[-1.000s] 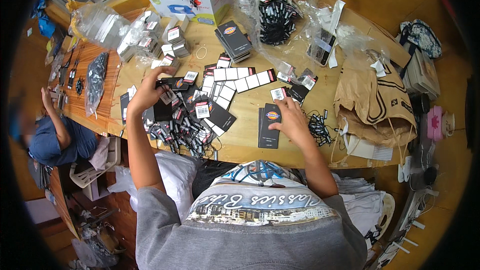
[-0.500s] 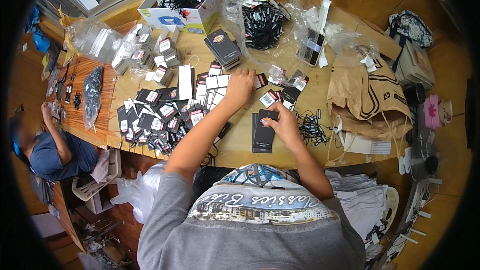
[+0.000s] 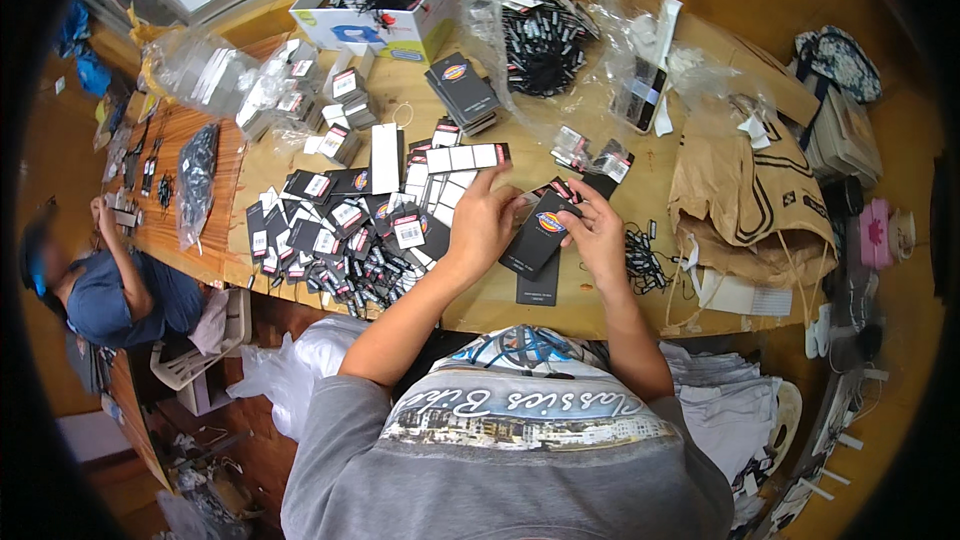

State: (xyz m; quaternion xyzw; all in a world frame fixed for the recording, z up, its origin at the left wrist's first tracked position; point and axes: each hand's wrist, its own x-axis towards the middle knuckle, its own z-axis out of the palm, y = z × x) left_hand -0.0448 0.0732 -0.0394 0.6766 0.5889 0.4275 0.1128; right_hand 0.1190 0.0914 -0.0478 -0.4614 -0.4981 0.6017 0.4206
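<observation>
Above the near edge of the table, my right hand (image 3: 597,232) pinches a black hang tag (image 3: 545,230) with a coloured oval emblem, held at a tilt. Close against the tag's upper left side is my left hand (image 3: 482,223), its thumb and fingertips together. Something small and pale shows at those fingertips, too little of it to name. Part of another black tag (image 3: 538,290) lies on the table below the held one. To the left spreads a heap of black tags with barcode stickers (image 3: 345,220). Beyond my left hand are white label strips (image 3: 462,158).
A stack of black tags (image 3: 463,90) stands farther back, beside a white box of black strings (image 3: 375,30). Clear plastic (image 3: 480,15) surrounds a bundle of black cords (image 3: 545,45). On the right lie a phone (image 3: 638,98) and a brown paper bag (image 3: 740,190). Another person (image 3: 130,290) sits at far left.
My left hand has come back from the label strips toward my right hand. My right hand has lifted a black tag from the small pile and tilted it. The view has shifted slightly.
</observation>
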